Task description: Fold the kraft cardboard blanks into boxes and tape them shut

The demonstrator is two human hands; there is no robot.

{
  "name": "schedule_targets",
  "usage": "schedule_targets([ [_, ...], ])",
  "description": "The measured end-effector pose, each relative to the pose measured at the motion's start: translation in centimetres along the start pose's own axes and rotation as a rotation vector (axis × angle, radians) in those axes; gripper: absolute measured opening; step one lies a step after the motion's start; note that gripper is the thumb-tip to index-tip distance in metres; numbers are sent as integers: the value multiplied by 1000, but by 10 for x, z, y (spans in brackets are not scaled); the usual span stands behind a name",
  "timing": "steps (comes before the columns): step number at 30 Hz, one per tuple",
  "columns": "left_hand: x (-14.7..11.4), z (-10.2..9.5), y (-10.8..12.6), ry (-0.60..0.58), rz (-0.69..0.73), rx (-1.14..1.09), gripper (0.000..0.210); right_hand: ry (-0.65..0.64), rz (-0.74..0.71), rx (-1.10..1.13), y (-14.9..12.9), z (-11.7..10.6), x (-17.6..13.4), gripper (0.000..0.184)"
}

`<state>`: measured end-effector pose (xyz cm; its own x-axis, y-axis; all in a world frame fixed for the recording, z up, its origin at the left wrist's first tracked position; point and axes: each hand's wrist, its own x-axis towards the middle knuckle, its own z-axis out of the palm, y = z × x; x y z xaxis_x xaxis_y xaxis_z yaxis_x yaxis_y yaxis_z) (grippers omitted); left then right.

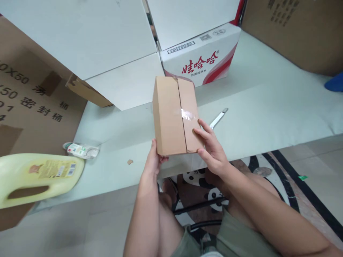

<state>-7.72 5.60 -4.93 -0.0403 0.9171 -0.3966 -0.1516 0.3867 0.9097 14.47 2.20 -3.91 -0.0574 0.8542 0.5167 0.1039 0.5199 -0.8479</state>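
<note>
A small brown cardboard box (168, 117) is tilted up between my hands near the table's front edge. Clear tape (187, 114) crosses the seam between its flaps. My left hand (154, 160) grips the lower left corner, thumb along the side and fingers partly hidden underneath. On the right side, my right hand (211, 148) presses its fingertips against the flap and lower edge. Just beyond that hand lies a white utility knife (219, 117) on the pale table cover, its near end hidden by the fingers.
White cartons (120, 78) and a red-lettered water carton (200, 64) stand behind the box. Large brown cartons (32, 82) flank both sides. At left lie a yellow jug (59, 178), a small plastic-wrapped packet (83, 150) and a cardboard scrap (130, 162). A blue object (334, 82) shows far right.
</note>
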Motion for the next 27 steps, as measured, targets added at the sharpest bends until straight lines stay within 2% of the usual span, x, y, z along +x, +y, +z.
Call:
schedule_targets([
  [2, -3, 3, 0, 5, -132, 18, 52, 21, 49, 33, 2, 0, 1, 43],
  [5, -8, 7, 0, -115, -271, 19, 46, 70, 100, 69, 5, 1, 4, 41],
  [9, -13, 12, -1, -298, -268, 22, 40, 202, 116, 45, 8, 0, 8, 37],
  [11, -13, 14, -2, -335, -246, 67, 39, 240, 124, 46, 12, -1, 9, 32],
  [14, -14, 18, -5, -297, -185, 173, 39, 285, 134, 130, 22, -2, 9, 30],
  [19, -14, 16, -11, -172, -77, 457, 49, 307, 246, 198, 34, -3, 7, 23],
  [22, -9, 8, -13, 54, 115, 531, 44, 271, 244, 186, 31, -4, 8, 20],
  [24, -4, 3, -13, 199, 347, 379, 53, 211, 220, 185, 26, -3, 9, 21],
  [25, -1, 0, -12, 234, 468, 267, 60, 164, 203, 193, 22, -2, 9, 22],
  [27, 3, -3, -9, 213, 669, 99, 63, 41, 171, 222, 14, 1, 8, 24],
])
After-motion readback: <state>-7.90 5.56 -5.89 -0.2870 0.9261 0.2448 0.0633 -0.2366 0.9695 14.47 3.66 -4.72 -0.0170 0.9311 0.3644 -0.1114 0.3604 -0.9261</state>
